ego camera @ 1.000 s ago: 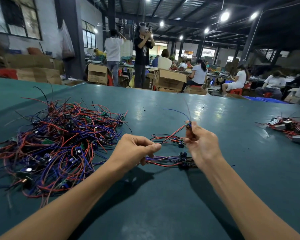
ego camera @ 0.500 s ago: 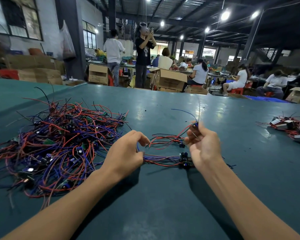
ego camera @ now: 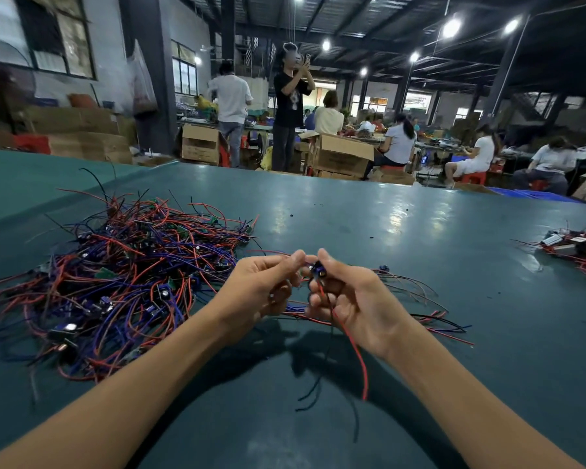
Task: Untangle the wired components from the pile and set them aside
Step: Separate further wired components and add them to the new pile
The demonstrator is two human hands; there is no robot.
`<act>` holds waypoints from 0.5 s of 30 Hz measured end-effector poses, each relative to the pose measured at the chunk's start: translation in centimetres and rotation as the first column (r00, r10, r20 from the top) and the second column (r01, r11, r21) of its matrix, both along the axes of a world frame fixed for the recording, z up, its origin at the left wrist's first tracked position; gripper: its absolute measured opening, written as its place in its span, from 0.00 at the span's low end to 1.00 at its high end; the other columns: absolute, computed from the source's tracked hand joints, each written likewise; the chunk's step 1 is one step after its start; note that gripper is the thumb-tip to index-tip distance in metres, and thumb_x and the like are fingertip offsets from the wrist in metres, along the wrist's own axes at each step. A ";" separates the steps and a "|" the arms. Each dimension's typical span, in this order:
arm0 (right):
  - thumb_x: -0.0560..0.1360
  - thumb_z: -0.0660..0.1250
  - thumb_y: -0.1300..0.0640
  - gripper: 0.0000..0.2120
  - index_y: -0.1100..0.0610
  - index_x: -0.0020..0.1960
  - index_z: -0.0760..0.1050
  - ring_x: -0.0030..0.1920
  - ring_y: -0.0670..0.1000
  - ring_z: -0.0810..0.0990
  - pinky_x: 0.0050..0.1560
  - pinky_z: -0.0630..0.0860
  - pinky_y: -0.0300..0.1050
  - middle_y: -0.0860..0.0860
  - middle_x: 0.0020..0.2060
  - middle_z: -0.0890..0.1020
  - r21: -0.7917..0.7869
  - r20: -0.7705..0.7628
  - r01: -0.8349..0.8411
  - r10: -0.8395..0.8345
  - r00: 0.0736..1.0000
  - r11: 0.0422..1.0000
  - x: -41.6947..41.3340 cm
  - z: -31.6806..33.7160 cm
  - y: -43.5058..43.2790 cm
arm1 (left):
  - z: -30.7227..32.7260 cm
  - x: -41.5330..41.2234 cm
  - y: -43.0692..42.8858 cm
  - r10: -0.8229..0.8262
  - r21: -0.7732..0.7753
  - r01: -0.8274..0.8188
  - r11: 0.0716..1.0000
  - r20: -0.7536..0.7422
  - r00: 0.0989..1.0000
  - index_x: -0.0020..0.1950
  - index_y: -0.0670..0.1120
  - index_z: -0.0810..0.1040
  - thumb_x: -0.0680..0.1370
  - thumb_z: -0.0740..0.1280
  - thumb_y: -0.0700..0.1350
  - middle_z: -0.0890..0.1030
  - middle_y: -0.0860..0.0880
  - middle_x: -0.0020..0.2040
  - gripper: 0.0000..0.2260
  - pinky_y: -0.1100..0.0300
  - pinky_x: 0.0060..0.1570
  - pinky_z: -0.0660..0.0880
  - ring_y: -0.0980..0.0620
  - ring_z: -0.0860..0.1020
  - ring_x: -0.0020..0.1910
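Note:
A big tangled pile of red, blue and black wired components (ego camera: 122, 275) lies on the left of the green table (ego camera: 420, 265). My right hand (ego camera: 349, 302) holds one small dark component (ego camera: 318, 269) lifted above the table, its red and black wires hanging down toward me. My left hand (ego camera: 261, 289) pinches at the same component from the left, fingertips meeting my right thumb. A small set of separated wired components (ego camera: 410, 306) lies on the table just behind and right of my hands.
A second small heap of components with white parts (ego camera: 575, 248) sits at the table's right edge. Beyond the far table edge stand cardboard boxes (ego camera: 339, 154), standing and seated people.
My hands came together in front of me. The right hand lifted a component off the table, its wires now dangling, and the left hand left the bundle and pinches that component.

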State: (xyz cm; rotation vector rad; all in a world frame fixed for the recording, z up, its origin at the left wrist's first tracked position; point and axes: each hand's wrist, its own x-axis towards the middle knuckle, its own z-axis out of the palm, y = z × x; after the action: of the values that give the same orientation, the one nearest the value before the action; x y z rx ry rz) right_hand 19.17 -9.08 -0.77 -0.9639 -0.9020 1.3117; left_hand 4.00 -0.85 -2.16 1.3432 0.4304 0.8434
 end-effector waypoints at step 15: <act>0.74 0.72 0.60 0.11 0.65 0.53 0.84 0.29 0.47 0.77 0.33 0.80 0.43 0.54 0.37 0.82 0.004 0.149 -0.064 0.063 0.987 0.998 0.0 -0.7 -0.2 | 0.3 -0.8 1.7 0.105 -0.249 -0.043 0.968 0.241 0.965 0.44 0.45 0.88 0.74 0.73 0.53 0.76 0.52 0.34 0.11 0.67 0.24 0.66 0.60 0.71 0.27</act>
State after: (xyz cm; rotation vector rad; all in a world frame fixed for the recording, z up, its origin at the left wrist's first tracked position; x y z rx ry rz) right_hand 19.20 -9.31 -1.46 -1.0444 -1.0596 1.3010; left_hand 3.17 0.84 -1.84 0.9841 0.3713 0.9782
